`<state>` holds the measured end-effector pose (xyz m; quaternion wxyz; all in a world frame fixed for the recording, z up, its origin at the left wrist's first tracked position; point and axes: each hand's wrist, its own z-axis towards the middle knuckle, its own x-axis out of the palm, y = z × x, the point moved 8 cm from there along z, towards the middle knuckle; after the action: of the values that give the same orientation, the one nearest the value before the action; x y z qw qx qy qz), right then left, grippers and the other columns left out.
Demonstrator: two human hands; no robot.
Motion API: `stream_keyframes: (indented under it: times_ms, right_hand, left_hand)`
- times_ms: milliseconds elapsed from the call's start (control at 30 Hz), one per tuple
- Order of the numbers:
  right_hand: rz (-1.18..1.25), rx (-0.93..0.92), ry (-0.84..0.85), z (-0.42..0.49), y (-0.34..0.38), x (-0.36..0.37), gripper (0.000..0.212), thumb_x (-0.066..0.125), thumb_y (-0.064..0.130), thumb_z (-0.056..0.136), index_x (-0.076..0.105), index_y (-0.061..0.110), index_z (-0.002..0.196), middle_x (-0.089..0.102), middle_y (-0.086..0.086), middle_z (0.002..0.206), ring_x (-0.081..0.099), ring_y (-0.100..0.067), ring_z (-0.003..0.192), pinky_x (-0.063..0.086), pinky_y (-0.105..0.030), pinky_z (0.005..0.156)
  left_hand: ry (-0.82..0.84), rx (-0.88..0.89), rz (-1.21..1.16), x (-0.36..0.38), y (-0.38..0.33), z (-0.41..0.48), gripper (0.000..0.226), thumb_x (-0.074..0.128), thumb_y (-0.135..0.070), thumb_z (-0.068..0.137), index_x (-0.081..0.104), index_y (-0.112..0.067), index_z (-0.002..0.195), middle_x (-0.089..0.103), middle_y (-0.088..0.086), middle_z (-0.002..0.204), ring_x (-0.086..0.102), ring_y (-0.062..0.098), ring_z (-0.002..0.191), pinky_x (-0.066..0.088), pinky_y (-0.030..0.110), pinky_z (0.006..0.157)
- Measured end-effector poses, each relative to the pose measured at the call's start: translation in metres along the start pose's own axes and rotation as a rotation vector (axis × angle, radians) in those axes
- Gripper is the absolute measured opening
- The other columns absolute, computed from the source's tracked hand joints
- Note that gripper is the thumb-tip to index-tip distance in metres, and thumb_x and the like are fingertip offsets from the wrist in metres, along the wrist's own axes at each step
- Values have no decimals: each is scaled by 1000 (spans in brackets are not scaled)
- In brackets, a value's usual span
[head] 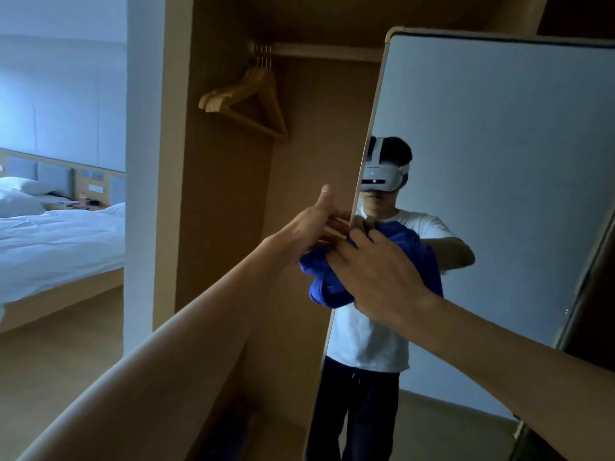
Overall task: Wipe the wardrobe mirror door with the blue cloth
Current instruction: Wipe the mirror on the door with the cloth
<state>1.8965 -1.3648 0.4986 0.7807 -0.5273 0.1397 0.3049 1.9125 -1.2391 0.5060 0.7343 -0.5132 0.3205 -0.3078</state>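
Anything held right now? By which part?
Right hand holds the bunched blue cloth by its top, against the mirror door near its edge. Left hand, fingers straight, holds nothing.

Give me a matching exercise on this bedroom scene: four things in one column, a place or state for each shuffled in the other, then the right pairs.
Things
1. blue cloth
2. hangers
3. bed
4. mirror door

Places or states
A. hanging from the rail
B. far left, covered in white sheets
C. on the right, swung open, showing a reflection
D. bunched under the right hand

Pairs: 1-D, 2-A, 3-B, 4-C
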Motion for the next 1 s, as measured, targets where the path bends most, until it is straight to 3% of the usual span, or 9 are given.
stream_keyframes:
  times_ms: [100,200,367,467,600,733,900,1000]
  right_hand:
    - [-32,50,-47,8,-7,-11,34,51,21,92,54,14,126,61,-8,126,50,-31,121,40,-41,100]
    - [-3,79,-43,5,-6,-8,34,50,22,93,55,14,126,62,-8,125,51,-31,120,40,-41,99]
    - [85,64,26,-20,27,31,45,44,19,86,51,11,129,59,-10,122,49,-30,111,40,-41,94]
    - [125,73,100,-32,64,60,46,38,13,86,50,5,130,59,-14,122,50,-32,112,41,-43,96]
    - [161,55,234,-48,108,94,39,49,13,94,47,2,131,56,-18,124,50,-35,116,43,-46,100]
    - [224,22,335,-62,132,112,40,53,13,91,50,4,130,59,-16,123,52,-33,115,45,-44,98]
    - [346,56,312,-62,122,112,48,70,11,75,56,10,121,63,-10,115,55,-29,105,44,-41,90]
    - [336,103,221,-55,100,94,43,70,15,73,62,13,116,67,-6,105,56,-27,96,44,-38,82]
  left_hand:
    - [-13,-14,-16,-1,3,0,79,18,-70,101,84,-30,85,79,-2,100,72,14,100,52,31,92]
    - [-18,-2,-3,0,8,0,77,18,-71,101,83,-36,81,79,-2,98,72,15,99,52,36,99]
    - [-7,-18,42,8,41,-4,81,7,-68,102,78,-28,104,74,4,102,68,21,98,47,45,109]
    - [4,-40,15,14,65,-10,78,4,-65,103,75,-31,99,73,0,94,69,17,89,47,43,106]
    - [3,-61,-16,18,89,-17,73,5,-62,105,71,-34,91,72,-5,88,69,14,90,46,43,106]
    - [1,-84,-2,23,114,-26,66,6,-60,106,67,-38,93,71,-6,89,68,10,86,49,39,101]
    - [8,-141,-47,31,145,-36,62,10,-60,106,66,-35,101,69,-1,101,66,13,89,50,34,92]
    - [12,-148,-48,30,149,-37,67,10,-64,105,69,-32,103,71,3,105,68,14,92,52,30,91]
